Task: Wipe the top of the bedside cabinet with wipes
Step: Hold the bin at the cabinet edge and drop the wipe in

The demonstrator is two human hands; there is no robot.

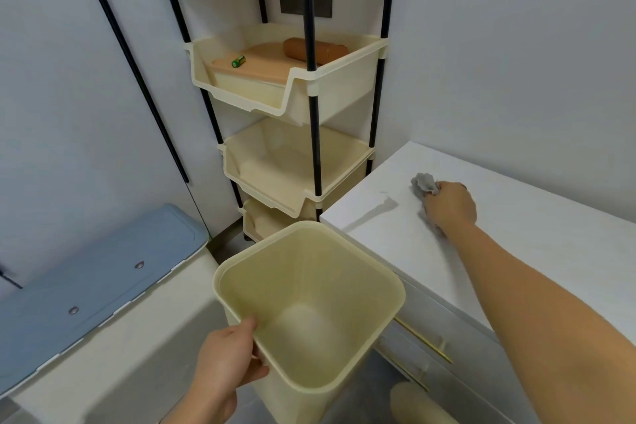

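The white bedside cabinet point(516, 244) fills the right side, with gold drawer handles on its front. My right hand point(449, 206) rests on its top, closed around a crumpled grey wipe point(424, 182) that sticks out past my fingers. A grey wet streak point(373, 213) runs across the top near the left edge. My left hand point(229, 360) grips the near rim of an empty cream waste bin point(306, 313), held tilted just off the cabinet's left front corner.
A cream tiered rack point(292, 162) with black poles stands behind the bin, against the wall; its upper tray holds a brown roll and a green battery. A white unit with a blue lid point(99, 279) sits at the lower left.
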